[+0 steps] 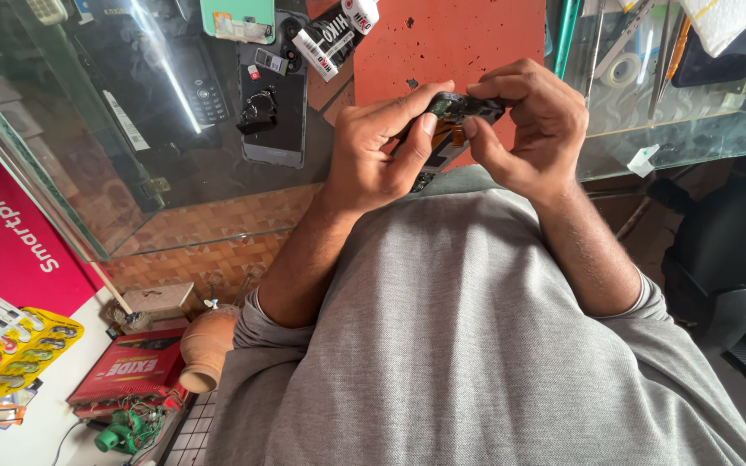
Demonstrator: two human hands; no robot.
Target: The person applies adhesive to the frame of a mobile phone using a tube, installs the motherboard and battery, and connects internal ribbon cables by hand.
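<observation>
Just above the centre of the frame, over the grey-shirted lap, both hands grip an opened phone (pixel 445 129). The left hand (pixel 373 151) cradles its lower edge, thumb pressed on the side; the right hand (pixel 528 125) pinches the top end. The back is already off, with dark circuitry and an orange strip exposed, and nothing is refitted. Beyond lies a red mat (pixel 451 43) on the glass counter (pixel 218 185), with another opened phone (pixel 274 86) at upper left.

The bare rust-red rubber work mat (pixel 451 43) lies open just beyond both hands, hemmed on its left by a black opened phone body (pixel 274 95) and on its right by upright metal hand tools (pixel 662 52).
</observation>
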